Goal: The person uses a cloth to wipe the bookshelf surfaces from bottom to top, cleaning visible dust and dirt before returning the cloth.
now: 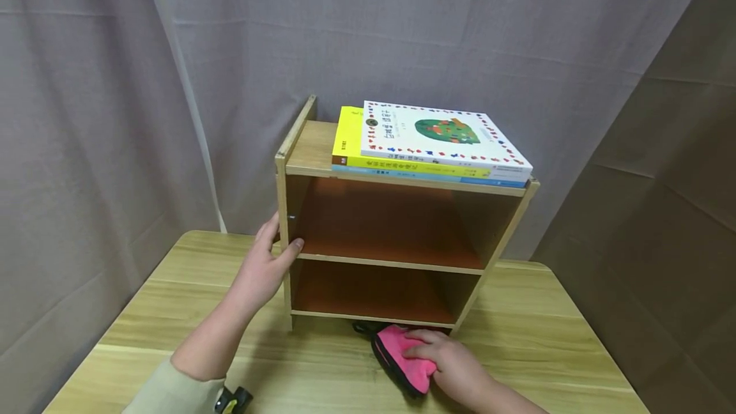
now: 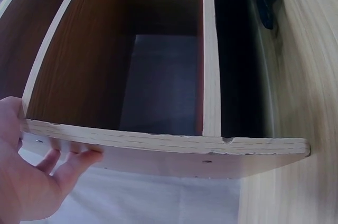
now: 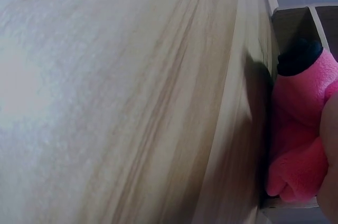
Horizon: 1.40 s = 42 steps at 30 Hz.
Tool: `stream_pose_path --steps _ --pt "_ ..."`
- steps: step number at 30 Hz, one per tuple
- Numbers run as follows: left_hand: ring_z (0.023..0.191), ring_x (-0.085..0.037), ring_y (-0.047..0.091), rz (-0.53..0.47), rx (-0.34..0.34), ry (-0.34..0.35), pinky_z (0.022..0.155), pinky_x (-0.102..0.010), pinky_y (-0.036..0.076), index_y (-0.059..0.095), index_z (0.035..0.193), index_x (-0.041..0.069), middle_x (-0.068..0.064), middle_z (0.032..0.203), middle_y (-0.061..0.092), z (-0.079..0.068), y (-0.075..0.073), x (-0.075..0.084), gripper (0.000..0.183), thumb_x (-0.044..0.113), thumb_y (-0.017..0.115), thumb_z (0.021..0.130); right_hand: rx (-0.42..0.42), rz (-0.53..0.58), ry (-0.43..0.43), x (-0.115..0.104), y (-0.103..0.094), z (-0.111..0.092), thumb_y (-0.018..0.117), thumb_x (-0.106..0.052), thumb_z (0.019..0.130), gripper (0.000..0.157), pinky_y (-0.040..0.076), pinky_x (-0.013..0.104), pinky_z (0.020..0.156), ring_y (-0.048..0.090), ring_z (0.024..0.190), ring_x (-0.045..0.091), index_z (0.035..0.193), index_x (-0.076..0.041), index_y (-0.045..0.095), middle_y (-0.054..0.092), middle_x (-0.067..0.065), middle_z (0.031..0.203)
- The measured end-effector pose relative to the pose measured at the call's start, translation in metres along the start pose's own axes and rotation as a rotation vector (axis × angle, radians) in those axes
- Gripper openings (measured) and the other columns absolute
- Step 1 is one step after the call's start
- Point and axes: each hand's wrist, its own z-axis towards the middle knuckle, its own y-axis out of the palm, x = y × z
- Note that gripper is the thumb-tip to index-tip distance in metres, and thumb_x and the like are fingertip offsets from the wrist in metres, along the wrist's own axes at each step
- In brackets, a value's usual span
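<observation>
Curtain: grey, one, hanging beyond both hands; the largest piece I log from my station.

Counter: pale, streaked wood grain, one, beneath both hands.

Shelf unit: wooden, one, upright on the counter. I see its side panel at the left hand, its opposite lower corner just beyond the right hand; two reddish-brown compartments lie between.

Books: flat stack on the unit's top, farther off than both hands; white cover uppermost, yellow and blue beneath.

Pink plush item: black-edged, one, under the right hand at the unit's lower front edge, dark end reaching beneath the bottom board.

Hands: two. Left, thumb on the panel's front edge, fingers against its outer face, pinching it. Right, fingers curled over the plush, gripping it; its thumb I cannot make out.
</observation>
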Motion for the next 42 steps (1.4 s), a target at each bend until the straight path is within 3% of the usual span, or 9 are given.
stream_pose_path --steps 8,14,22,28,30,34,37,42 --pt "0.134 -0.025 0.024 0.005 -0.037 0.017 0.103 -0.054 0.026 0.006 0.141 0.052 0.006 0.15 0.018 0.001 -0.002 0.001 0.067 0.054 0.048 0.089 -0.019 -0.019 -0.02 -0.002 0.0 0.003 0.051 0.013 0.07 0.063 0.05 0.031 0.082 0.052 0.114 0.013 0.112 -0.031 0.067 0.057 -0.01 0.123" --pt "0.135 -0.025 0.023 -0.004 -0.043 0.012 0.104 -0.054 0.025 0.007 0.141 0.052 0.006 0.15 0.017 0.001 -0.002 0.001 0.065 0.053 0.049 0.09 0.003 -0.042 -0.059 -0.004 0.002 0.007 0.05 0.013 0.07 0.063 0.049 0.032 0.083 0.052 0.115 0.013 0.112 -0.031 0.067 0.056 -0.009 0.124" --pt "0.136 -0.025 0.022 -0.002 -0.041 -0.023 0.105 -0.053 0.024 0.006 0.141 0.05 0.006 0.152 0.014 0.0 -0.001 0.0 0.067 0.057 0.047 0.089 -0.03 -0.055 -0.074 -0.006 0.01 0.012 0.049 0.011 0.075 0.062 0.048 0.033 0.086 0.051 0.117 0.014 0.116 -0.033 0.064 0.055 -0.008 0.127" --pt "0.137 -0.021 0.02 -0.012 -0.036 0.027 0.107 -0.052 0.022 0.006 0.141 0.051 0.008 0.151 0.016 0.001 0.001 -0.001 0.065 0.054 0.047 0.09 -0.011 -0.06 -0.082 -0.01 0.01 0.015 0.051 0.011 0.072 0.062 0.048 0.033 0.086 0.051 0.117 0.014 0.114 -0.032 0.066 0.055 -0.007 0.127" --pt "0.137 -0.021 0.02 -0.023 -0.042 0.032 0.107 -0.052 0.022 0.008 0.143 0.048 0.006 0.151 0.016 -0.002 -0.001 0.008 0.064 0.048 0.047 0.093 -0.01 -0.06 -0.085 -0.011 0.01 0.016 0.051 0.012 0.071 0.063 0.048 0.033 0.086 0.051 0.117 0.014 0.114 -0.031 0.066 0.054 -0.007 0.127" --pt "0.137 -0.02 0.018 -0.033 -0.052 0.028 0.107 -0.052 0.021 0.008 0.143 0.047 0.005 0.151 0.015 -0.002 -0.001 0.008 0.064 0.043 0.048 0.094 -0.019 -0.056 -0.081 -0.013 0.01 0.019 0.05 0.012 0.069 0.065 0.049 0.033 0.086 0.051 0.116 0.015 0.114 -0.031 0.066 0.054 -0.006 0.128" --pt "0.137 -0.019 0.019 -0.025 -0.046 0.033 0.107 -0.052 0.022 0.008 0.142 0.051 0.007 0.15 0.015 0.001 0.001 -0.001 0.064 0.048 0.048 0.092 -0.026 -0.051 -0.077 -0.015 0.011 0.021 0.05 0.012 0.069 0.064 0.048 0.033 0.086 0.051 0.117 0.015 0.115 -0.031 0.066 0.054 -0.006 0.128" --pt "0.136 -0.019 0.02 -0.015 -0.035 0.042 0.107 -0.052 0.022 0.008 0.141 0.052 0.007 0.15 0.016 0.002 0.0 -0.001 0.063 0.051 0.047 0.091 -0.002 -0.055 -0.095 -0.018 0.013 0.026 0.052 0.011 0.068 0.064 0.048 0.032 0.086 0.051 0.117 0.014 0.114 -0.03 0.066 0.054 -0.006 0.129"
